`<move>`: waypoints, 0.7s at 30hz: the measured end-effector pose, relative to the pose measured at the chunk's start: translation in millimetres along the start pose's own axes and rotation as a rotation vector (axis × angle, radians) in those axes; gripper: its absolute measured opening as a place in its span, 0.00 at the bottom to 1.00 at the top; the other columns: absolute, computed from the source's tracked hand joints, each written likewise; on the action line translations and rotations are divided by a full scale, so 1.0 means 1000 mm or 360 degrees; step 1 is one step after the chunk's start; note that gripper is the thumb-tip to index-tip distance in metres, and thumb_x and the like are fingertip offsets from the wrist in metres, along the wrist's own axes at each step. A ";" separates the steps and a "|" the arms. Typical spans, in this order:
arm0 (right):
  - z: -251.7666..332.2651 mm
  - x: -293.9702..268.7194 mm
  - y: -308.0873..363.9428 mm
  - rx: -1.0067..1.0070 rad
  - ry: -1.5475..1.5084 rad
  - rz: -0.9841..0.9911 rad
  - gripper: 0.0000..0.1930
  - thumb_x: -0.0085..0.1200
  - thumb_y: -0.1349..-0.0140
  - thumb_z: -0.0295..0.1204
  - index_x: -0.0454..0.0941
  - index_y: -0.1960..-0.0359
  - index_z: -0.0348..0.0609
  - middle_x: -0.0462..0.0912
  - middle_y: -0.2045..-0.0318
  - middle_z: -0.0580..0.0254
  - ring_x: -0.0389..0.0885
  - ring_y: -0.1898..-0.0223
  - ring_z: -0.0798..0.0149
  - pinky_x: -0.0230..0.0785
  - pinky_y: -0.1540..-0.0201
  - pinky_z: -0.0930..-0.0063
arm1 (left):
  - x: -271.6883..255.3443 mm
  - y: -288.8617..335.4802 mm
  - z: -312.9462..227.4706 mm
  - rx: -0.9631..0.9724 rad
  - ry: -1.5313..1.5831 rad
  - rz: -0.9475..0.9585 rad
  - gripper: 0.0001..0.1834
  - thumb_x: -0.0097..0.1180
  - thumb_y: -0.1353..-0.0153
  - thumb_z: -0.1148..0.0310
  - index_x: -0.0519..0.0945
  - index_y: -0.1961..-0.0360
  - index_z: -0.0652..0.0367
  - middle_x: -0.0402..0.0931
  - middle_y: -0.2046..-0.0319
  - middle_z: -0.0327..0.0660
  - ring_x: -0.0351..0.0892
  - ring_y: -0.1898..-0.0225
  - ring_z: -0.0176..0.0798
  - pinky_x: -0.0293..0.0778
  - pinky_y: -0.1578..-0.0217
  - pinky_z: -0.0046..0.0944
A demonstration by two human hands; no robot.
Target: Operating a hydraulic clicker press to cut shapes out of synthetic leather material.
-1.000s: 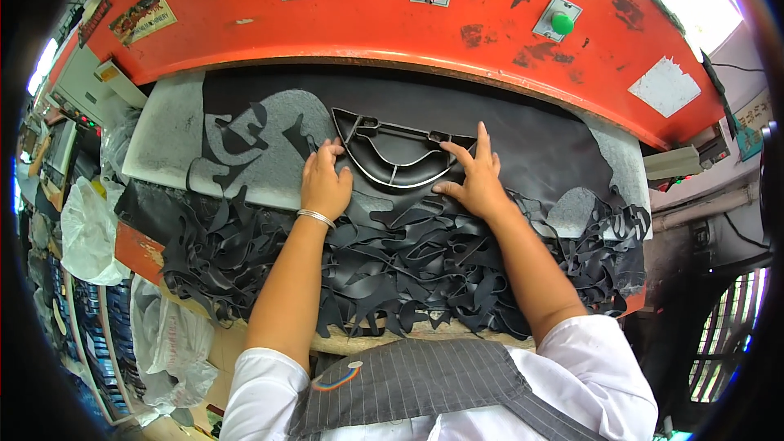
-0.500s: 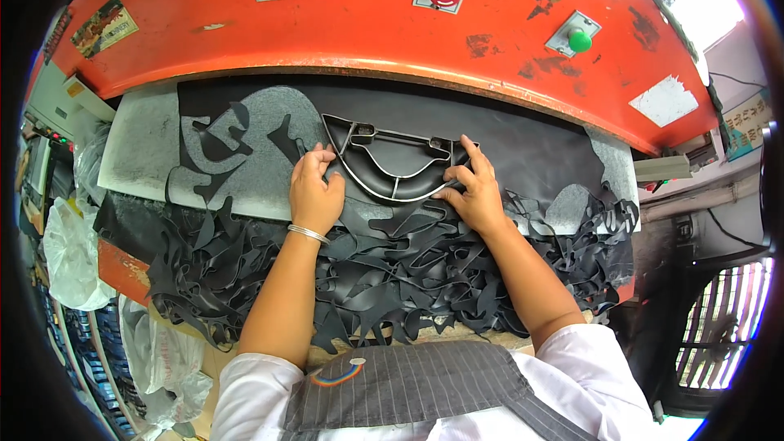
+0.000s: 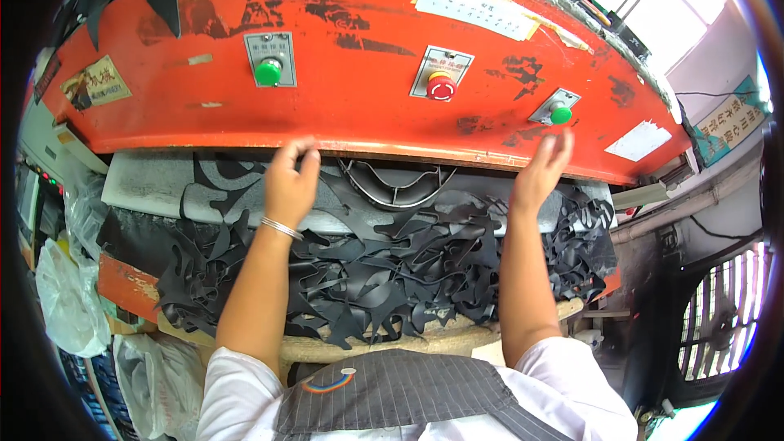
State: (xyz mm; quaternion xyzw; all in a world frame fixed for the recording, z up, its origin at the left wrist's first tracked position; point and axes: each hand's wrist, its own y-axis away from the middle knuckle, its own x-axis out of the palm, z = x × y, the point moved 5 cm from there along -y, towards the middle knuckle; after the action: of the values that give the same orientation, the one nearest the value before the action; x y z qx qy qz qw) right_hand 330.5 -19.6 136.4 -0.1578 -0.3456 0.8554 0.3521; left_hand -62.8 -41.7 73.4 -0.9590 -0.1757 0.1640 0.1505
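Note:
A curved metal cutting die (image 3: 397,198) lies on black sheet material, its far part hidden beneath the orange-red press beam (image 3: 343,106). My left hand (image 3: 291,184) is raised at the beam's lower edge, holding nothing, thumb and fingers apart. Below the right green button (image 3: 561,115), my right hand (image 3: 542,171) is lifted with its fingers spread, close to the button but seemingly apart from it. The left green button (image 3: 268,72) sits above my left hand. Between the two, a red mushroom-shaped button (image 3: 442,86) is set on the beam.
Tangled black offcuts (image 3: 367,269) heap along the front of the pale cutting board (image 3: 139,188). A wooden ledge (image 3: 392,345) runs nearest my apron. Clear plastic bags (image 3: 69,298) hang at the left. A barred window (image 3: 723,310) is at the right.
Both hands have let go of the cutting die and risen toward the beam, moving apart. The view has tilted up, showing more of the press; the beam now covers the die's far part.

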 end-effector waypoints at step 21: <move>0.140 -0.112 0.235 -0.0657 0.0392 0.2105 0.27 0.68 0.52 0.42 0.77 0.52 0.41 0.79 0.58 0.54 0.75 0.53 0.50 0.67 0.49 0.57 | -0.047 0.229 -0.083 0.0598 -0.0579 0.0892 0.12 0.59 0.42 0.61 0.79 0.78 0.56 0.75 0.77 0.42 0.76 0.70 0.50 0.73 0.67 0.47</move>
State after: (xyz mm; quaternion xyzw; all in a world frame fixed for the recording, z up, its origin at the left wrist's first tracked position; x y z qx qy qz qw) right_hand 221.4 -287.3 74.5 -0.4941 -0.2901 0.7828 -0.2426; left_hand -8.2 -283.6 81.3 -0.8808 0.1025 0.3955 0.2393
